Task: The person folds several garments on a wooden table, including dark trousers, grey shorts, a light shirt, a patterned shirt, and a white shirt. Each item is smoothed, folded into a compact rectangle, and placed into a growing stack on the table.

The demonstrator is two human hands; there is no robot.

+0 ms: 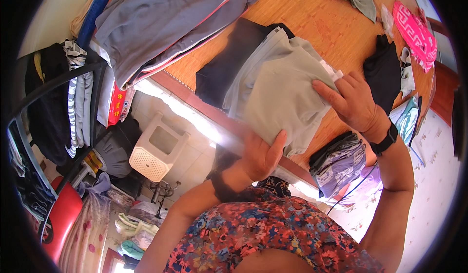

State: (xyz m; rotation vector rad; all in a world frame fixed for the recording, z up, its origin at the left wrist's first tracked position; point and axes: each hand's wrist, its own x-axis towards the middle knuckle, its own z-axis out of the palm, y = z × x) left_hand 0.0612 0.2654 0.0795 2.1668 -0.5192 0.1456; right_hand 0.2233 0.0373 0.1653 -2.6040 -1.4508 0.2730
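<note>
A folded khaki garment (287, 93) lies over a stack of pale grey cloth (243, 85) and a dark navy garment (214, 78) at the table's near edge. My right hand (356, 100) grips its right side, thumb on top and fingers curled around the edge. At the near left edge, my left hand (262, 157) pinches the same garment; the thumb shows, while the other fingers are partly hidden and blurred. Which kind of garment it is cannot be made out.
Grey trousers with red-and-white piping (170, 24) spread over the wooden table (312, 19) at far left. A black cloth (382, 71) and pink patterned cloth (414, 34) lie right. Folded clothes (339, 163) sit near my right forearm. A plastic stool (158, 149) stands on the floor.
</note>
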